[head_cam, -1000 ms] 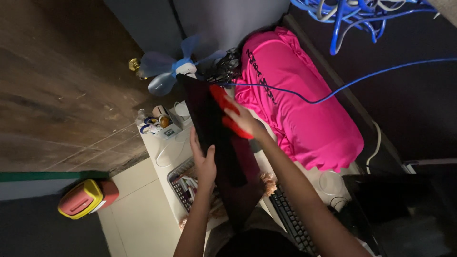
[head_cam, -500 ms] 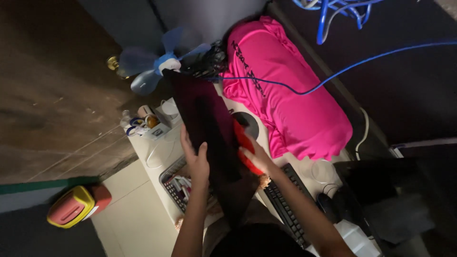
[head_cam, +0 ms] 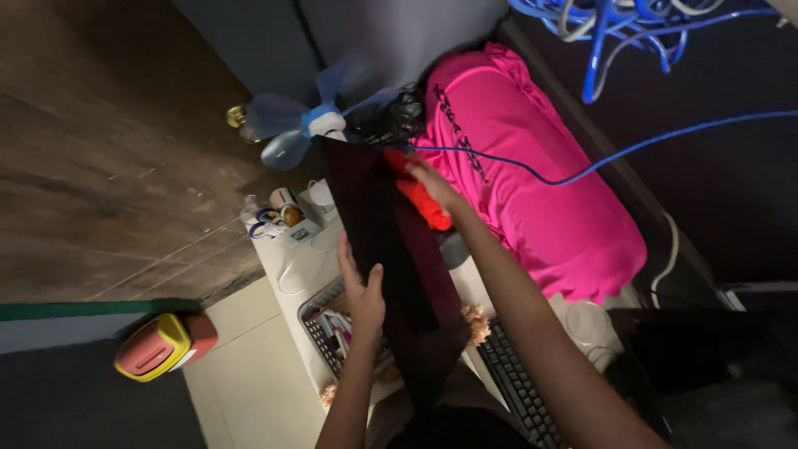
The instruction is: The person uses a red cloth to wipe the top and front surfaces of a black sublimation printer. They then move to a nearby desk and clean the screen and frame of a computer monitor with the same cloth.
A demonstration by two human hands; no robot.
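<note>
A dark flat monitor (head_cam: 386, 249) stands on the white desk (head_cam: 291, 266) with its screen black. My left hand (head_cam: 362, 287) grips its left edge, thumb lying on the screen. My right hand (head_cam: 432, 187) presses a red cloth (head_cam: 426, 208) against the screen near its upper right part.
A pink cloth (head_cam: 532, 191) covers a bulky object right of the monitor. A blue fan (head_cam: 291, 133) and small jars (head_cam: 278, 212) sit beyond it. A wire basket (head_cam: 324, 333) and a black keyboard (head_cam: 515, 387) lie near me. Blue cables (head_cam: 632, 25) hang above; a yellow-pink container (head_cam: 158, 349) is on the floor.
My right hand with the red cloth slid down the screen, then back up toward its far end. My left hand stayed on the monitor's edge.
</note>
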